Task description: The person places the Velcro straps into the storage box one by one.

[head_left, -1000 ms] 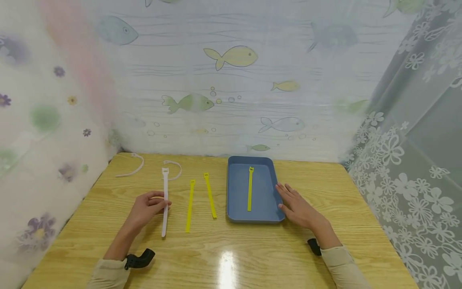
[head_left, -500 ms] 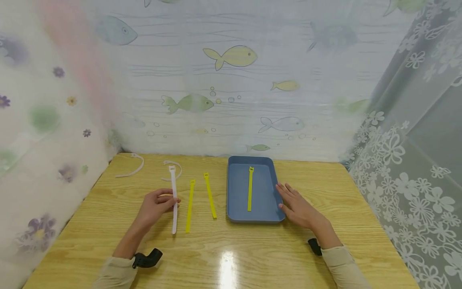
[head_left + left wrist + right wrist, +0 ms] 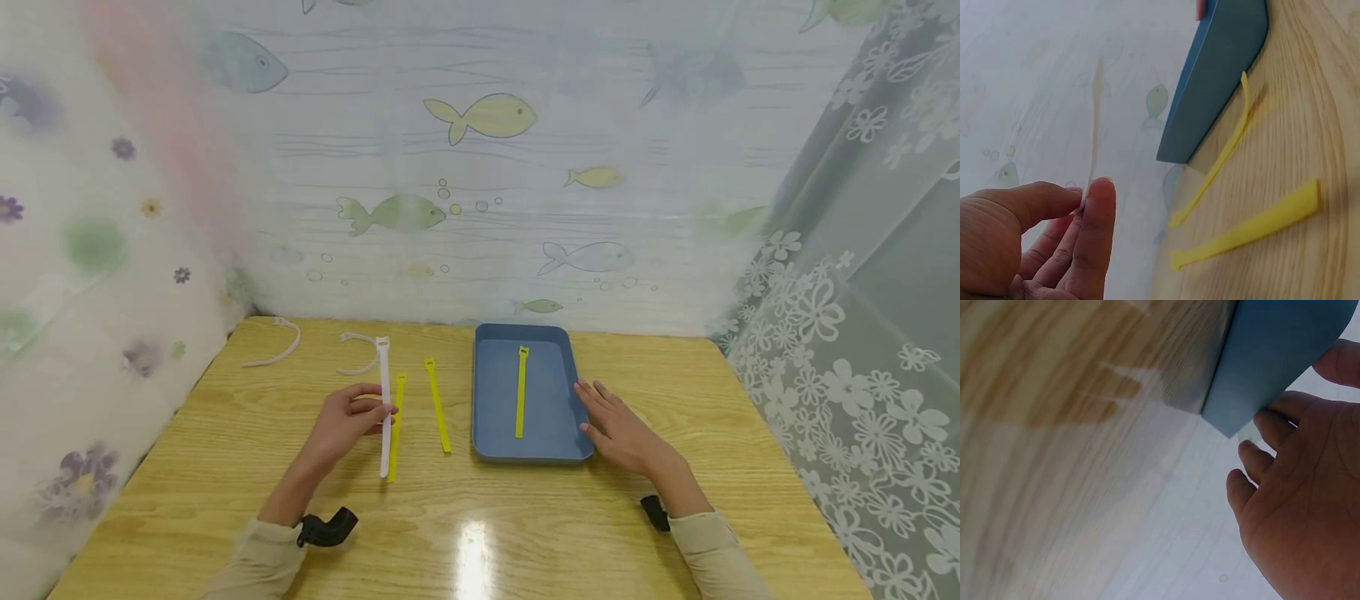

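Note:
My left hand (image 3: 349, 422) pinches a white hook-and-loop cable tie (image 3: 385, 375) between thumb and fingers. It is held above the table, partly in front of a yellow cable tie (image 3: 398, 425); in the left wrist view the white tie (image 3: 1095, 119) appears edge-on. A second yellow cable tie (image 3: 438, 408) lies a little to the right. One more yellow tie (image 3: 521, 400) lies inside the blue tray (image 3: 495, 450). My right hand (image 3: 618, 429) rests against the tray's right side, fingers on its wall; the right wrist view shows the fingers loosely bent beside that wall (image 3: 1272, 356).
Two curled white cable ties lie at the back left: one (image 3: 295, 343) near the corner, the other (image 3: 360, 369) behind my left hand. The wooden table (image 3: 420, 533) meets a fish-print curtain (image 3: 480, 208) at its back edge.
My left hand has moved to the right with the white cable tie, from left of the yellow ties to over the nearest one. The right hand and the tray have stayed put.

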`<state>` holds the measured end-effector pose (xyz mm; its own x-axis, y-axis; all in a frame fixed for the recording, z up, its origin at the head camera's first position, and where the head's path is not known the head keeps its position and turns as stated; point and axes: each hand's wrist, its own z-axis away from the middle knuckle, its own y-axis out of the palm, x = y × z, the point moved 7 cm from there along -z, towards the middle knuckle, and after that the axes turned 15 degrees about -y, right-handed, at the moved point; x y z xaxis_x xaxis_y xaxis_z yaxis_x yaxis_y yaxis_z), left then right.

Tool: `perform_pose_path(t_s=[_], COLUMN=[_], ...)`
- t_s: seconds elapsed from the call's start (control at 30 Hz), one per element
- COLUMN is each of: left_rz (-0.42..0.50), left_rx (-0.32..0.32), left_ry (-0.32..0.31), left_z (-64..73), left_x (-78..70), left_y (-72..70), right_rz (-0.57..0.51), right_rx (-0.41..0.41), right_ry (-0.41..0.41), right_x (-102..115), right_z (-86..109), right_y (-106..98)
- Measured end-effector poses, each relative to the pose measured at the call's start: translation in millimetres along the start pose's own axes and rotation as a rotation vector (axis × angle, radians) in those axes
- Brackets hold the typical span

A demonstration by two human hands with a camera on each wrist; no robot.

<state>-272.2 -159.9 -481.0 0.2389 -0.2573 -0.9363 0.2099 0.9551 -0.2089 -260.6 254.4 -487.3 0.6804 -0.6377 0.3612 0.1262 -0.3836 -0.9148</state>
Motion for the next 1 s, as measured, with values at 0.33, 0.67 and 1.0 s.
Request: perform_pose_path(t_s=[0.33, 0.67, 1.0], left_rz=[0.018, 0.047, 0.066], left_rx=[0.04, 0.095, 0.155], left_ry=[0.027, 0.035, 0.044], left_z=[-5.2, -9.9, -17.0], left_x=[-11.0, -21.5, -25.9], left_y=[18.7, 43.7, 73.5], right_rz=[0.0, -0.031, -0.038], right_rx=[0.005, -0.007, -0.001], right_ry=[0.009, -0.002, 0.003], right_x=[-1.2, 1.4, 2.1], right_z=[0.7, 0.5, 1.0], right_y=[1.2, -0.3, -1.6])
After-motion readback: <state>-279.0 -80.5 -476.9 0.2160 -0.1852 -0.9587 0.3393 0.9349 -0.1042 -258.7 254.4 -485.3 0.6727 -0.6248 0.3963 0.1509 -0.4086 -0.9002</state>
